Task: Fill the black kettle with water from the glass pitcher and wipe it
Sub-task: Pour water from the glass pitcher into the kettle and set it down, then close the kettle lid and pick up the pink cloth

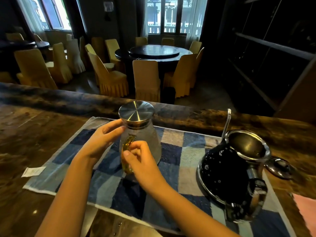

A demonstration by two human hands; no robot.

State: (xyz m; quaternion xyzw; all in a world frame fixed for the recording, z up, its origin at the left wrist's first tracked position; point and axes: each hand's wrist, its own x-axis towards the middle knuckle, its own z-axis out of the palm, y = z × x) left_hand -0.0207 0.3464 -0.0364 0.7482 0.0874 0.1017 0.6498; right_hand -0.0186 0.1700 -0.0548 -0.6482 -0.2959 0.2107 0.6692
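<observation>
Nearest you, your two forearms reach in from 6 o'clock over the checked blue towel that lies flat on the wooden desk. Your right hand sits at the near side of the glass pitcher, its fingers curled together around the pitcher's amber handle. Your left hand is at the pitcher's 9 o'clock, fingers spread apart and laid flat against the glass just under the neck, steadying rather than gripping.

The pitcher stands upright on the towel, near its middle, with a brushed metal lid seated on top. I cannot tell how much water it holds.

At 3 o'clock from the pitcher, well apart from it, the black kettle stands on the right part of the towel, beaded with droplets, its mouth open and its handle turned toward you. Its lid lies on the desk just beside it, at the kettle's 3 o'clock.

A small white label lies at the towel's left edge, and a pink cloth shows at the right border.

Beyond the desk's far edge, at 12 o'clock, a round table stands ringed with covered chairs.
</observation>
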